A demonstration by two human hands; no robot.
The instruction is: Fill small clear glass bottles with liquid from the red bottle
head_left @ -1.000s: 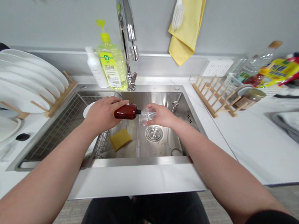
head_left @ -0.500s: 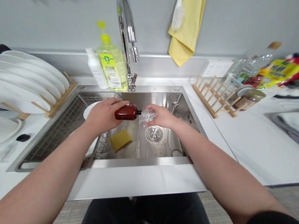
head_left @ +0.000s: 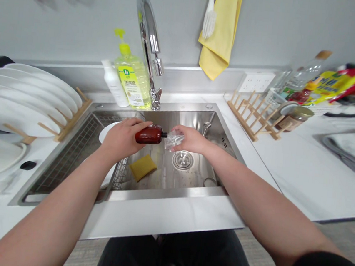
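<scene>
My left hand (head_left: 123, 139) is closed around a dark red-brown bottle (head_left: 149, 135), tipped onto its side over the sink (head_left: 162, 190). The bottle's narrow black neck (head_left: 164, 135) points right, at the mouth of a small clear glass (head_left: 173, 140). That glass is held in my right hand (head_left: 192, 140), its fingers curled around it, above the drain strainer (head_left: 183, 160). Whether any liquid passes between bottle and glass I cannot tell. A yellow sponge cloth (head_left: 143, 167) lies on the sink floor below my left hand. Beside that hand, a white plate (head_left: 108, 131) is partly hidden.
The chrome faucet (head_left: 149, 38) rises behind the sink, next to a yellow-green dish soap bottle (head_left: 134, 78). White plates (head_left: 26, 101) stand in a wooden rack at left. Another wooden rack (head_left: 256, 117) is on the right counter, near a jar (head_left: 296, 118). A yellow cloth (head_left: 219, 41) hangs on the wall.
Both hands, the bottle and the glass keep nearly the same position. The view has shifted very slightly.
</scene>
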